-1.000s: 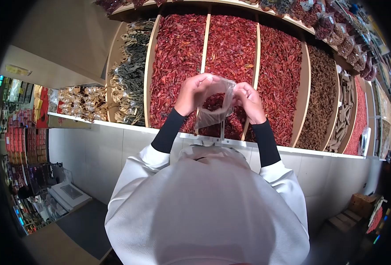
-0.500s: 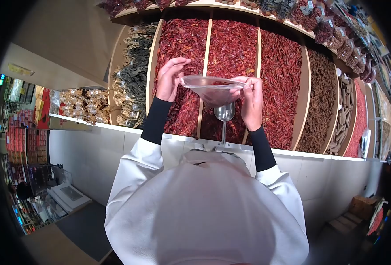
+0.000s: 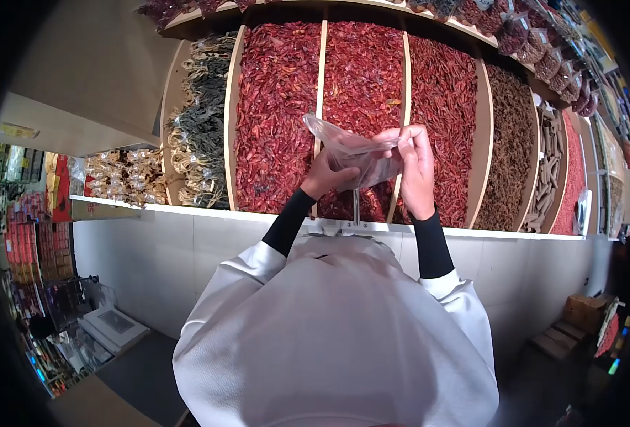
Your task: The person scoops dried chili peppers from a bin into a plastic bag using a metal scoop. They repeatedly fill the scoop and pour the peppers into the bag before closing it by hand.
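A clear plastic bag [image 3: 368, 162] hangs between my two hands, above the bins of dried red chillies [image 3: 276, 107]. My right hand [image 3: 418, 171] pinches its rim on the right side. Lower down, my left hand [image 3: 323, 176] grips the bag's left side, the thumb in front and the other fingers mostly hidden behind the plastic. The bag's upper left corner sticks up free. Just below the bag shows the metal handle of a scoop [image 3: 357, 208], lying at the front of the middle chilli bin. The bag covers the scoop's bowl.
Wooden dividers [image 3: 320, 78] separate the bins. Dark dried goods in bundles [image 3: 199, 128] fill a bin on the left; brown spice [image 3: 510, 142] and bark-like sticks [image 3: 548, 167] lie right. Packed bags [image 3: 535, 46] line the shelf behind. A white front edge [image 3: 457, 231] runs before me.
My left hand has left the bag's rim and come down and right to hold its side. The bag's left rim has come loose and tilts up. The right hand stays at the rim.
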A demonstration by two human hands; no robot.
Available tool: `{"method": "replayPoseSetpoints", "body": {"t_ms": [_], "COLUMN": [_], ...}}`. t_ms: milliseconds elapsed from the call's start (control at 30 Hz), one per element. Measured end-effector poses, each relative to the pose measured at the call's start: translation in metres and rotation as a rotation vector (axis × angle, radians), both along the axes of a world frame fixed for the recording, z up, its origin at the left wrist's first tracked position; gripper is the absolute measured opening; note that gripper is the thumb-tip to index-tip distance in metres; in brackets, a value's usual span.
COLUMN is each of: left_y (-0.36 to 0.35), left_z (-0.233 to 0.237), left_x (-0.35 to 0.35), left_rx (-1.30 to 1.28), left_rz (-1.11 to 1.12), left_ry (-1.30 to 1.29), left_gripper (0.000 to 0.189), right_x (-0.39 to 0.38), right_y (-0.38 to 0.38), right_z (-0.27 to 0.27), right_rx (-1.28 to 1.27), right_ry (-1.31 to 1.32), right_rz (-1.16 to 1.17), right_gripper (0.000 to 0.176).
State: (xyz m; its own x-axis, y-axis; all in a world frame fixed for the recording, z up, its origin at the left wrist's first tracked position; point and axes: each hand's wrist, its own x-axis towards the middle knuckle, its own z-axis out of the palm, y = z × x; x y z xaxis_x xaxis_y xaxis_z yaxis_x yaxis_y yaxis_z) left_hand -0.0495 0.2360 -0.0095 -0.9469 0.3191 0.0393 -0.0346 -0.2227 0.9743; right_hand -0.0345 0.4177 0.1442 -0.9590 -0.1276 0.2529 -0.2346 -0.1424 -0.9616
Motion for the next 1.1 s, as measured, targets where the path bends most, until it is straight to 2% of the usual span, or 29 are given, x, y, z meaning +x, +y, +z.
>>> {"method": "replayPoseSetpoints", "body": {"t_ms": [33,67,167,233,300,367,400,433,500,533,567,600,667,700,733,800,867,900,967,1000,1033,1100], "left_y": [-0.001,-0.001,0.005,0.007,0.009,0.011,0.011,0.011,0.012,0.011,0.01,0.007,-0.002,-0.005,-0.007,-0.009,-0.004,-0.002,-0.002,-0.001,0.002,0.016], "left_z": [0.009,0.019,0.011,-0.004,-0.008,0.007,0.01,0.012,0.012,0.009,0.006,0.009,0.017,0.015,0.011,0.015,0.038,0.038,0.036,0.039,0.049,0.071], "left_x": [-0.003,-0.001,-0.003,-0.009,-0.01,-0.006,-0.005,-0.004,-0.006,-0.007,-0.007,-0.007,-0.011,-0.013,-0.013,-0.012,-0.004,-0.003,0.003,0.008,0.014,0.025], "left_rx": [-0.043,-0.207,-0.197,-0.154,-0.107,0.129,0.127,0.127,0.123,0.208,0.293,0.29,0.524,0.524,0.592,0.661,0.581,0.585,0.445,0.436,0.437,0.318], "left_rz": [-0.05,-0.002,0.085,0.063,0.045,-0.011,-0.012,0.004,0.02,0.074,0.13,0.132,0.022,0.025,-0.011,-0.05,0.072,0.064,0.184,0.209,0.206,0.417], "left_ry": [-0.039,-0.072,0.079,0.082,0.085,-0.108,-0.107,-0.139,-0.169,-0.322,-0.479,-0.483,-0.587,-0.585,-0.589,-0.591,-0.599,-0.591,-0.455,-0.368,-0.366,-0.182], "left_gripper": [0.054,0.033,0.03,0.032,0.035,0.04,0.04,0.04,0.04,0.039,0.038,0.038,0.038,0.038,0.04,0.042,0.041,0.041,0.041,0.041,0.041,0.039], "right_x": [0.001,0.001,0.001,0.0,-0.003,0.0,0.002,0.006,0.008,0.008,0.009,0.011,0.007,0.004,0.003,0.006,0.009,0.01,0.008,0.007,0.009,0.018], "right_y": [-0.001,-0.001,0.008,0.021,0.039,0.044,0.047,0.042,0.044,0.043,0.041,0.039,0.037,0.035,0.039,0.031,0.025,0.023,0.021,0.017,0.015,0.013], "right_z": [0.002,0.0,-0.01,-0.025,-0.063,-0.084,-0.1,-0.109,-0.123,-0.125,-0.129,-0.129,-0.149,-0.151,-0.149,-0.151,-0.147,-0.147,-0.148,-0.141,-0.133,-0.115], "right_rx": [-0.017,-0.058,-0.118,-0.157,0.0,0.077,0.067,0.121,0.07,0.067,-0.063,-0.194,-0.271,-0.344,-0.298,-0.356,-0.42,-0.227,-0.062,0.054,0.055,0.421], "right_ry": [-0.004,-0.023,-0.031,-0.074,-0.091,-0.109,-0.201,-0.191,-0.411,-0.409,-0.559,-0.711,-0.759,-0.805,-0.847,-0.837,-0.797,-0.712,-0.475,-0.268,-0.266,0.018], "right_rz": [-0.006,-0.011,-0.027,-0.058,-0.138,-0.068,0.041,0.085,0.317,0.319,0.34,0.358,0.311,0.264,0.304,0.292,0.288,0.173,0.171,0.066,0.064,-0.174], "right_gripper": [0.012,0.011,0.011,0.008,0.01,0.03,0.05,0.059,0.059,0.059,0.057,0.055,0.05,0.045,0.045,0.044,0.045,0.046,0.049,0.055,0.055,0.064]}}
